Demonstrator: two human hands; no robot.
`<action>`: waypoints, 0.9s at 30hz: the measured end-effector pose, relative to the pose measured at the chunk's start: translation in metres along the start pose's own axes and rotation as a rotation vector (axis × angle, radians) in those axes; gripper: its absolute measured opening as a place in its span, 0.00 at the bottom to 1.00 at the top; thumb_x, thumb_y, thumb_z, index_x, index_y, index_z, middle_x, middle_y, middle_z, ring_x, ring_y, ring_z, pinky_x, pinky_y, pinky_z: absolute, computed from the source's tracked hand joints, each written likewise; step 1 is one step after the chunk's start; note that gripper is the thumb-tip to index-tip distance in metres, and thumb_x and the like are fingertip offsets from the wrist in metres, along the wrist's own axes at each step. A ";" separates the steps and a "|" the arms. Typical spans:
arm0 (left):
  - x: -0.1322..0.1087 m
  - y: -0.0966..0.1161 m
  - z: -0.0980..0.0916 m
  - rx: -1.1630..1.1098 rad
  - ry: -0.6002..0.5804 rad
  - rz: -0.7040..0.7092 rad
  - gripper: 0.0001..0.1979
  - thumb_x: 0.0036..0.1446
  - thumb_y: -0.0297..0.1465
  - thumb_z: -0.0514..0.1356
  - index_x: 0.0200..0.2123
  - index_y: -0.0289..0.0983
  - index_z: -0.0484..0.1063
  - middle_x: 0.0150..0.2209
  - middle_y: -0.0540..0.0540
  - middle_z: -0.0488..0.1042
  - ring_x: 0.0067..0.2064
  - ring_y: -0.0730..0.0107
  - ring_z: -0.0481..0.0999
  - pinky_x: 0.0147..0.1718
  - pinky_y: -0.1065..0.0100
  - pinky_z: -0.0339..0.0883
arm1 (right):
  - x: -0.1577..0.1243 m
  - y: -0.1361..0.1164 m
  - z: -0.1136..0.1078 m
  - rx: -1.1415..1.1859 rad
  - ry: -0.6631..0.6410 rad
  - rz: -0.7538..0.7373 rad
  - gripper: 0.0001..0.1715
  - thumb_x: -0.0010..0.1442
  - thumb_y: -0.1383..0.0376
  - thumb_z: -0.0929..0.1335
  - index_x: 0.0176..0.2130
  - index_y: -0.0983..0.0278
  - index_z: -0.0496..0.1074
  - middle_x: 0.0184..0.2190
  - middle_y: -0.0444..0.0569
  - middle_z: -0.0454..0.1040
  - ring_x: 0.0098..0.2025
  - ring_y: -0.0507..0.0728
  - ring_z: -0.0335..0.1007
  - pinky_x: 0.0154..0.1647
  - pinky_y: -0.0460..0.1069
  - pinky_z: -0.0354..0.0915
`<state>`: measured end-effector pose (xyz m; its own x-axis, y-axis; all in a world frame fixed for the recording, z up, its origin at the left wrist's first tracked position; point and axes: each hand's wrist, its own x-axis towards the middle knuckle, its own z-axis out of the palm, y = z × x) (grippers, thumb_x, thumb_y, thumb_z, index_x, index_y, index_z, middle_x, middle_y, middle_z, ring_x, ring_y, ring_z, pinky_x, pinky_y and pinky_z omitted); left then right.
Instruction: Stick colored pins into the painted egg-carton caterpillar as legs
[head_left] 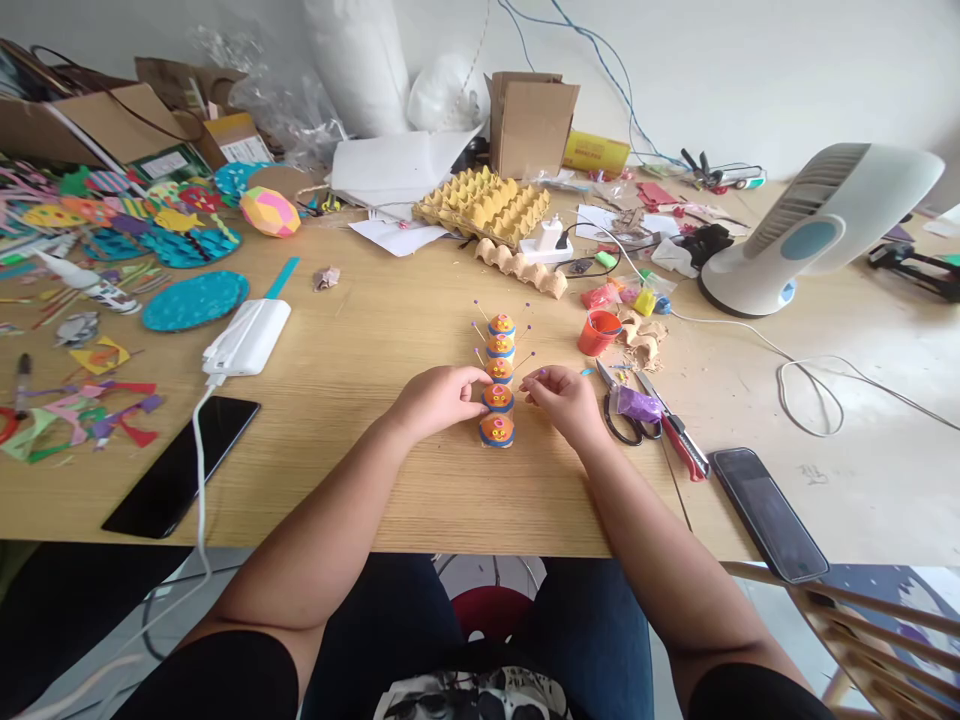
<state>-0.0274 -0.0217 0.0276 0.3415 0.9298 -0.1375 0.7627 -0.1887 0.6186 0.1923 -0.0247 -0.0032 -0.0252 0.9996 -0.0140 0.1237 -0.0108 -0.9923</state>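
A row of orange egg-carton figures (497,431) with blue bands and small yellow-eyed faces runs away from me on the table. Thin purple-tipped sticks (478,353) jut out from both sides of the farther ones. My left hand (442,402) grips the left side of the second-nearest figure (497,398) between thumb and fingers. Just right of that same figure, my right hand (561,398) is closed in a pinch on a thin stick; a purple tip (541,372) shows at the fingers, and the rest is mostly hidden.
Scissors (634,425), a red cutter (686,452) and a phone (769,512) lie right of my right hand, with a red cup (598,333) beyond. Egg trays (484,205) stand at the back, a white fan (817,230) at right. A power bank (247,335) and black phone (184,465) lie left.
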 end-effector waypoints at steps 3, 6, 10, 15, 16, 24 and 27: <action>-0.001 0.002 0.000 0.013 0.006 -0.005 0.22 0.51 0.44 0.66 0.49 0.47 0.77 0.25 0.56 0.70 0.26 0.72 0.68 0.27 0.68 0.53 | 0.000 0.001 0.000 -0.032 0.000 -0.011 0.10 0.51 0.58 0.72 0.28 0.63 0.74 0.27 0.48 0.79 0.27 0.53 0.72 0.31 0.48 0.68; -0.002 0.002 0.000 0.025 0.015 0.000 0.21 0.51 0.43 0.66 0.48 0.46 0.77 0.25 0.56 0.70 0.26 0.72 0.68 0.27 0.69 0.53 | 0.000 0.002 0.000 -0.079 -0.002 -0.015 0.10 0.52 0.59 0.71 0.29 0.63 0.74 0.27 0.48 0.80 0.27 0.52 0.72 0.29 0.47 0.67; -0.002 0.002 0.000 0.035 0.020 0.006 0.20 0.51 0.43 0.66 0.48 0.46 0.77 0.25 0.55 0.71 0.26 0.72 0.68 0.27 0.68 0.52 | 0.000 0.004 0.001 -0.112 -0.006 -0.021 0.10 0.53 0.58 0.71 0.29 0.63 0.74 0.27 0.49 0.80 0.27 0.53 0.72 0.29 0.48 0.67; -0.001 0.001 0.001 0.040 0.024 0.014 0.20 0.52 0.42 0.66 0.48 0.45 0.78 0.26 0.55 0.71 0.26 0.72 0.68 0.27 0.68 0.52 | 0.000 0.007 0.003 -0.063 -0.008 -0.012 0.10 0.51 0.58 0.72 0.29 0.62 0.73 0.27 0.48 0.79 0.30 0.55 0.76 0.32 0.49 0.71; -0.001 0.001 0.001 0.040 0.023 0.016 0.20 0.52 0.42 0.66 0.48 0.45 0.78 0.26 0.54 0.71 0.26 0.72 0.68 0.27 0.68 0.52 | 0.000 0.007 0.003 -0.058 -0.006 -0.011 0.10 0.51 0.58 0.72 0.29 0.62 0.73 0.27 0.48 0.79 0.30 0.55 0.77 0.32 0.49 0.71; -0.003 0.005 0.000 0.045 0.030 -0.004 0.19 0.51 0.44 0.66 0.47 0.46 0.78 0.25 0.55 0.71 0.26 0.71 0.68 0.27 0.68 0.51 | -0.001 0.008 0.004 0.001 -0.028 -0.009 0.11 0.51 0.58 0.73 0.28 0.61 0.70 0.27 0.47 0.79 0.31 0.57 0.78 0.34 0.50 0.72; -0.003 0.005 0.000 0.047 0.033 0.002 0.19 0.51 0.44 0.66 0.47 0.46 0.78 0.25 0.55 0.71 0.26 0.71 0.68 0.26 0.68 0.51 | -0.002 0.007 0.004 -0.039 -0.029 -0.025 0.10 0.52 0.58 0.72 0.28 0.61 0.70 0.27 0.47 0.79 0.31 0.57 0.78 0.34 0.50 0.71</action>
<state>-0.0245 -0.0259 0.0308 0.3250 0.9393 -0.1101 0.7875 -0.2043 0.5814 0.1889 -0.0273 -0.0106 -0.0570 0.9984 0.0068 0.1615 0.0159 -0.9867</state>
